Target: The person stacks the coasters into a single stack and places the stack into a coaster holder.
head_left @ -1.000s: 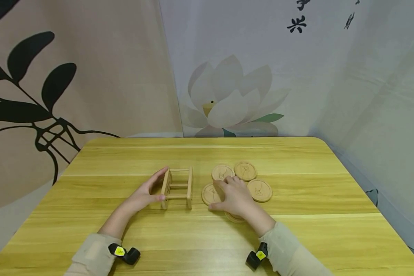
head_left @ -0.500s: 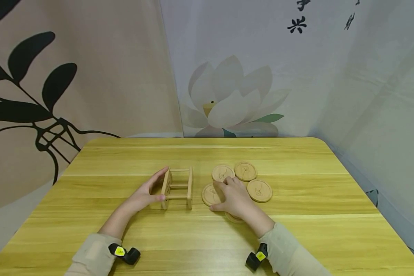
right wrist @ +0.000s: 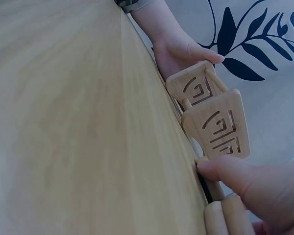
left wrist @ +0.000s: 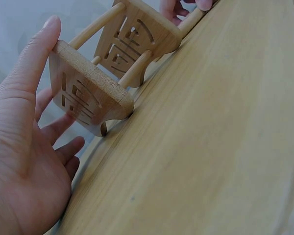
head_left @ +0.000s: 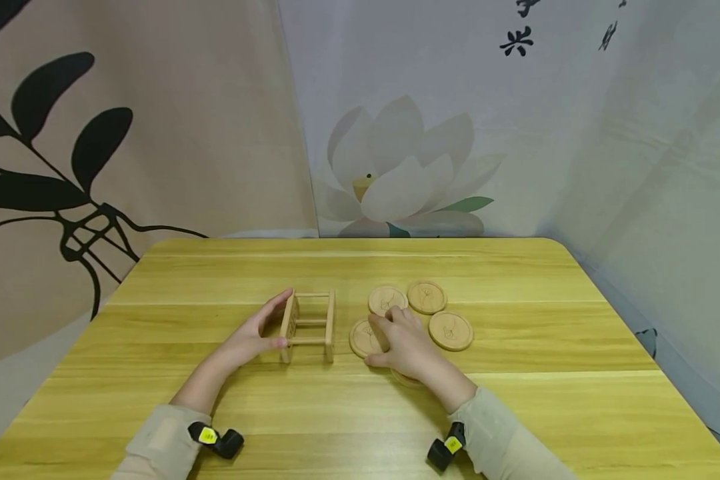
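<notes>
A small wooden coaster rack (head_left: 312, 342), two slotted end panels joined by thin rods, stands on the table left of centre. My left hand (head_left: 249, 341) grips its left panel, thumb at the near edge and index finger at the far edge; the left wrist view shows the other fingers beside the panel. Among several round wooden coasters, my right hand (head_left: 409, 343) pinches the left coaster (head_left: 363, 339), its thumb at the near edge. The hand covers part of that coaster. In the right wrist view, two coasters (right wrist: 230, 215) lie stacked under the palm.
Engraved coasters lie flat around the right hand: one at the far left (head_left: 387, 300), one at the far right (head_left: 427, 297) and one to the right (head_left: 451, 331). Another coaster (head_left: 407, 379) shows partly below the palm. A printed curtain (head_left: 408, 133) hangs behind the table (head_left: 312, 427).
</notes>
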{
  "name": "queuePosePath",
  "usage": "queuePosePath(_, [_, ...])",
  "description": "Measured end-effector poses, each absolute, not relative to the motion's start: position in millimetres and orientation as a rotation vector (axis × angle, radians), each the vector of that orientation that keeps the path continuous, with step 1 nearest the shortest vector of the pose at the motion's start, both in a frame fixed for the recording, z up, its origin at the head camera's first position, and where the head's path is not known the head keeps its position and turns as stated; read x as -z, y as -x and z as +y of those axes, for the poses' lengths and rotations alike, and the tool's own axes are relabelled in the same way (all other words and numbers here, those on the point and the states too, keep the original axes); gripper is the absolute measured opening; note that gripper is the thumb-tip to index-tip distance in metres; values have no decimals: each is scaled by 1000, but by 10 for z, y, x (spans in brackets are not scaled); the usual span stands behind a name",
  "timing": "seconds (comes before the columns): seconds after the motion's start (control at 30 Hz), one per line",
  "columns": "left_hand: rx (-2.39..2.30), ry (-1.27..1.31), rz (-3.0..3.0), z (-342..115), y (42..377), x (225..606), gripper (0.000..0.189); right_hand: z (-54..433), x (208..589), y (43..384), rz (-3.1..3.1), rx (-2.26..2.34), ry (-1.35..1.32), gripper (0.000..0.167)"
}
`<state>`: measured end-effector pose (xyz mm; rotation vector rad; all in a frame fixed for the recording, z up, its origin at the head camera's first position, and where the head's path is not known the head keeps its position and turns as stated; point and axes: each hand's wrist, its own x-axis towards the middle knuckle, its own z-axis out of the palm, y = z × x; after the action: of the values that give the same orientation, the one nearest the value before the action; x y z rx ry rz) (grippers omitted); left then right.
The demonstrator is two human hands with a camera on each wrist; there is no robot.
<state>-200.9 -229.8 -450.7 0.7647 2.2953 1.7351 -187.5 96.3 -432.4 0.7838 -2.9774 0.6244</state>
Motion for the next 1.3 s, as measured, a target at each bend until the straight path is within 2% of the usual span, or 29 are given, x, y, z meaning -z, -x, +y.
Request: queuePosePath(1.3, [-1720, -769, 2308, -2312, 2015, 4505, 86, 1075, 4115, 1733, -2733, -750, -878, 77])
